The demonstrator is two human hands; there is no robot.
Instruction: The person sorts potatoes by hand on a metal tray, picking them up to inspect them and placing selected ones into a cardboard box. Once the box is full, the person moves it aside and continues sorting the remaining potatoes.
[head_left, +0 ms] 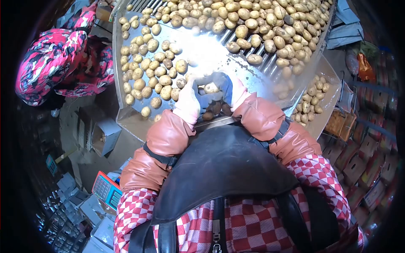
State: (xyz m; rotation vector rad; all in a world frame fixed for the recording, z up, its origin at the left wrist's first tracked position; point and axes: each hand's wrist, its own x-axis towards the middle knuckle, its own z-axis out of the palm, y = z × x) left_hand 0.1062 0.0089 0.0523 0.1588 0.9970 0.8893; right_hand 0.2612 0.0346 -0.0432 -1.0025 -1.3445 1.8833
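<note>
My left hand (199, 96) and my right hand (226, 87) wear blue-grey gloves and meet at the near edge of a metal sorting table (181, 38). A pale potato (211, 87) sits between them, with the curled fingers of both hands around it. Just below, closer to my body, are several darker potatoes (216, 108). Glare washes out the metal right beyond my fingertips. Many loose potatoes (145, 64) lie to the left of my left hand.
A big heap of potatoes (270, 19) covers the slatted far side. At right, a cardboard box (327, 90) holds more potatoes. A person in a pink camouflage jacket (59, 59) bends at the left. A scale (107, 189) with a keypad stands at lower left.
</note>
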